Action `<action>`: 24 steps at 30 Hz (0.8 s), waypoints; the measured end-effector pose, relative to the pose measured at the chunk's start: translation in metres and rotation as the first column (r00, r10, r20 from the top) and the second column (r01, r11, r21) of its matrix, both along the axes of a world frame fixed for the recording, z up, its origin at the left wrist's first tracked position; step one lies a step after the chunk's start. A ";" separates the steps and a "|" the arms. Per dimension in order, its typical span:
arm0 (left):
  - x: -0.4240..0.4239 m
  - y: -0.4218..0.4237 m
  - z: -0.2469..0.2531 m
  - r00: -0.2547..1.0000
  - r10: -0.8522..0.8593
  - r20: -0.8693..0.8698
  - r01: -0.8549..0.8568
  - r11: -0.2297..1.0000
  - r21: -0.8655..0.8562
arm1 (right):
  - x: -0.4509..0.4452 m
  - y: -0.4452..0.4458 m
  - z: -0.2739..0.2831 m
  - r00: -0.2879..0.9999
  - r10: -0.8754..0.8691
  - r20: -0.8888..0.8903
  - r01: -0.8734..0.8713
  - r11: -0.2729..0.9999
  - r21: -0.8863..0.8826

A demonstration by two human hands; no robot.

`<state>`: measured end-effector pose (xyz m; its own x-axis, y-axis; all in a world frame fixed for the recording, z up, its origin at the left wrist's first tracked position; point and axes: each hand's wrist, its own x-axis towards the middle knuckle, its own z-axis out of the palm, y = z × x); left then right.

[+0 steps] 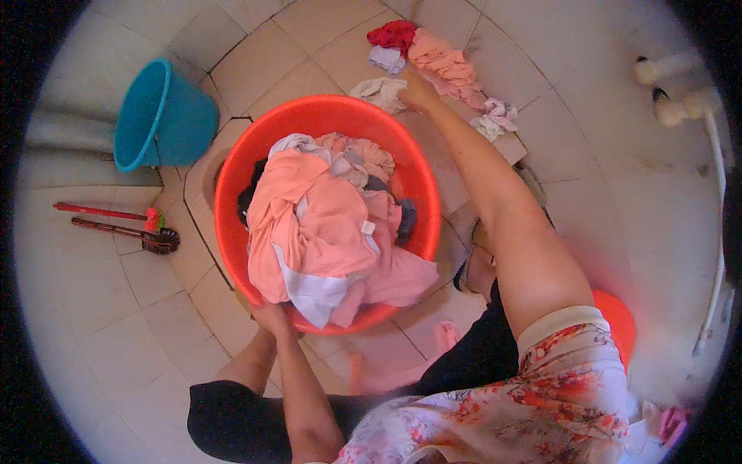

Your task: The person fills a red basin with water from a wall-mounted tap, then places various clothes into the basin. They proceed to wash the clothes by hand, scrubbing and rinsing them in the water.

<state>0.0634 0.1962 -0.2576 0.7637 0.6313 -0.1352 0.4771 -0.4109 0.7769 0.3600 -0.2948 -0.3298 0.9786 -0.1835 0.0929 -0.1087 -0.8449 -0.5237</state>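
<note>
A large red plastic basin [232,232] stands before me, heaped with clothes. On top lies a salmon-pink garment [336,220] with a white part. At the basin's near left rim is my left hand [271,318], its fingers partly hidden by the rim. My right arm reaches past the basin to the far floor, where my right hand [418,91] touches a whitish cloth [379,93]; its fingers are blurred. Beside that hand lie a red cloth [393,35], a small white cloth [387,59] and a crumpled peach garment [443,61]. Farther right is a white and pink cloth [495,119].
A teal bucket [188,124] lies tilted at the left by the wall. Below it are a dark round-headed brush [159,240] and a red-handled brush [104,210]. Pipe fittings [675,107] and a hose [719,232] run along the right wall. A red object [614,325] is behind my right arm.
</note>
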 end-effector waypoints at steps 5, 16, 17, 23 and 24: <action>-0.003 0.000 -0.011 0.995 0.031 0.090 -0.024 0.997 -0.078 | -0.015 -0.016 -0.058 0.979 0.186 -0.080 -0.202 0.913 -0.354; -0.008 0.011 -0.010 1.000 -0.002 -0.030 -0.001 0.995 -0.100 | 0.010 -0.018 0.122 0.979 0.136 -0.149 0.045 0.575 0.817; -0.007 0.006 -0.007 0.997 0.059 -0.048 -0.062 0.997 -0.054 | 0.014 -0.020 0.141 0.986 0.091 -0.138 0.025 0.742 0.670; -0.002 -0.026 0.026 0.992 0.091 -0.086 -0.092 0.996 -0.011 | -0.012 -0.004 0.250 0.946 0.081 0.315 -0.281 0.691 0.666; -0.001 -0.027 0.028 0.995 0.078 -0.055 -0.080 0.996 -0.037 | -0.021 -0.002 0.276 0.942 0.079 0.325 -0.290 0.675 0.678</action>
<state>0.0628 0.1690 -0.2298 0.7025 0.6830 -0.2000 0.5483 -0.3402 0.7639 0.3392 -0.2964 -0.0535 0.9601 -0.1148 0.2550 0.2300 -0.1949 -0.9535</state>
